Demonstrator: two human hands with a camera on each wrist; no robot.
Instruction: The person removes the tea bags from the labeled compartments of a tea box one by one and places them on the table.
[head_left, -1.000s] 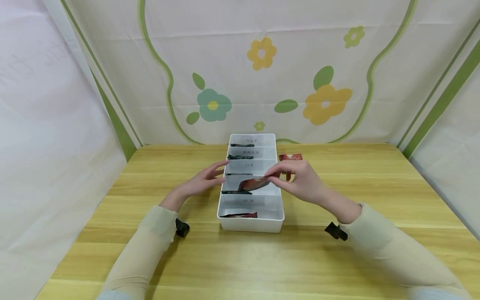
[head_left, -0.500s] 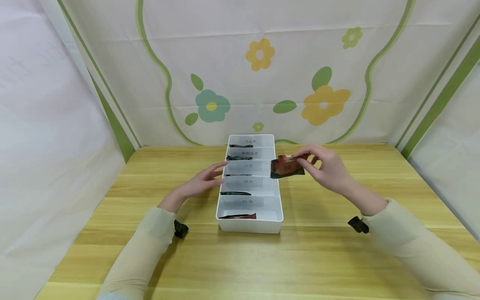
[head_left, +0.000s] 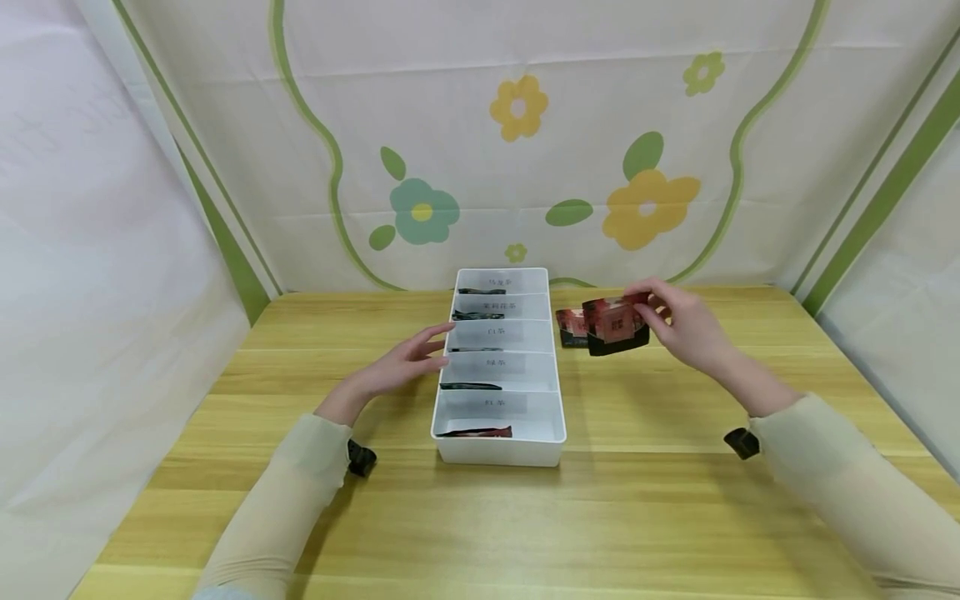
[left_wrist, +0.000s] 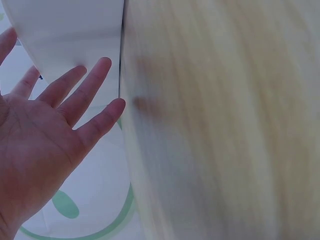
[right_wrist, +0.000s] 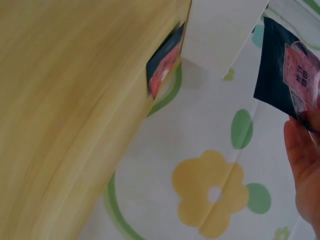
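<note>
Right hand: raised above the table's right half (head_left: pixel 684 329), wrist angled inward from the right; thumb and fingers pinch the upper right corner of a red-and-black packet.
Held packet: clasped in the right hand (head_left: pixel 617 323), to the right of the box and off the table; printed face toward the head camera, lower edge slightly tilted, black band at the bottom.
Second packet: red and black also, lying on the table just beside the box's right wall (head_left: pixel 570 328); in the head view the held packet covers part of it, while the right wrist view shows the two apart.
Left hand: at the box's left side (head_left: pixel 408 362), palm turned toward the box, fingers extended and spread, grasping nothing; fingertips sit at the left wall, contact not certain from these views.
White box: long, five compartments in a row running away from the person (head_left: pixel 498 454); printed characters on the inner faces.
Near compartment: red packet at its front wall (head_left: pixel 480 432).
Other four compartments: thin dark packets, seen edge-on, toward the left side (head_left: pixel 471 387).
Forearms: pale sleeves (head_left: pixel 296 483), black device at each wrist (head_left: pixel 362 458); both reach forward over the wood-grain table (head_left: pixel 480 533).
</note>
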